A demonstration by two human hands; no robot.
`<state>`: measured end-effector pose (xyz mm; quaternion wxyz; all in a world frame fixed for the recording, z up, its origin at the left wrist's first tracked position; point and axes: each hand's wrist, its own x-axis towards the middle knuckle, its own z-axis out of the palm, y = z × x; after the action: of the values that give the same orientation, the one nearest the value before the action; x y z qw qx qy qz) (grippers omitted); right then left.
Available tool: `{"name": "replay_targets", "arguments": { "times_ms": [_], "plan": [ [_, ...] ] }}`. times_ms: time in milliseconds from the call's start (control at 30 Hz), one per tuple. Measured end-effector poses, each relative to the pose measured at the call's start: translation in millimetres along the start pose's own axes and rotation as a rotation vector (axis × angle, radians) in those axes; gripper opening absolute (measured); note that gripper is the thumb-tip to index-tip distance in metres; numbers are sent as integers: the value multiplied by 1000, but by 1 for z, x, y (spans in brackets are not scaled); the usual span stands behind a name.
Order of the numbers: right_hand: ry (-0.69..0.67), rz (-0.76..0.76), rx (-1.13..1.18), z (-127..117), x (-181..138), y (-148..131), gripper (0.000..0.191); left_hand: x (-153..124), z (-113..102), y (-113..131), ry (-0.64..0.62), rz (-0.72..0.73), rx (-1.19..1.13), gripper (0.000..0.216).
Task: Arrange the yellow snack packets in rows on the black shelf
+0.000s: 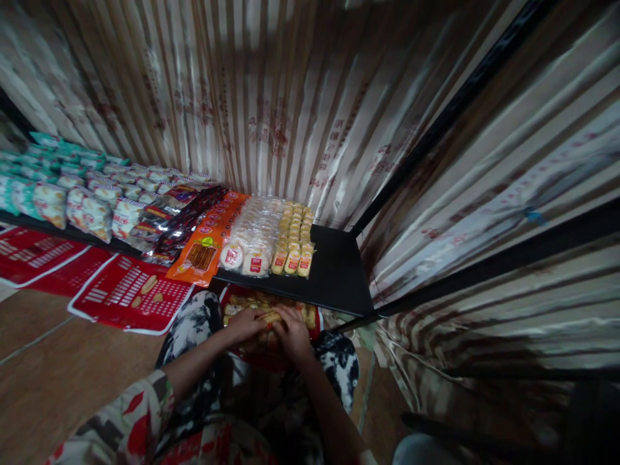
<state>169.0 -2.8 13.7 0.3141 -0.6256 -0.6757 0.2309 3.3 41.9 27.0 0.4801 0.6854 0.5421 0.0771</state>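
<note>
Left hand (245, 325): fingers curled onto the packet (271, 317) from the left.
Right hand (292, 333): fingers clenched on the same packet, touching the other hand.
Packet position: held just above the basket (316, 321), between the knees.
Basket: red, held more packets, sat below the shelf (339, 274) edge.
Shelf: black, carried rows of yellow snacks (294, 242), white cakes (252, 239) and orange packs (206, 248).
Floor (58, 361): red trays (128, 294) lay at left.

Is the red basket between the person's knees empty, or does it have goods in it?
Not empty. Yellowish packets lie in the red basket, around the left hand and the right hand.
</note>
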Motion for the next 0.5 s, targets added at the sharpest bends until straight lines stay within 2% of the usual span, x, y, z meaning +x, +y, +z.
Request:
{"name": "replay_targets", "arguments": {
  "times_ms": [133,267,333,500],
  "plan": [
    [-5,147,136,-10,3,-3,27,2,-15,7,31,97,-264,35],
    [50,267,360,-10,3,-6,28,-4,-19,17,-50,67,-596,36],
    [74,306,401,-8,2,-7,29,-8,-18,21,-29,57,-655,33],
    [95,325,365,-4,-1,-7,26,-8,-13,28,119,51,-681,36]
  ]
}}
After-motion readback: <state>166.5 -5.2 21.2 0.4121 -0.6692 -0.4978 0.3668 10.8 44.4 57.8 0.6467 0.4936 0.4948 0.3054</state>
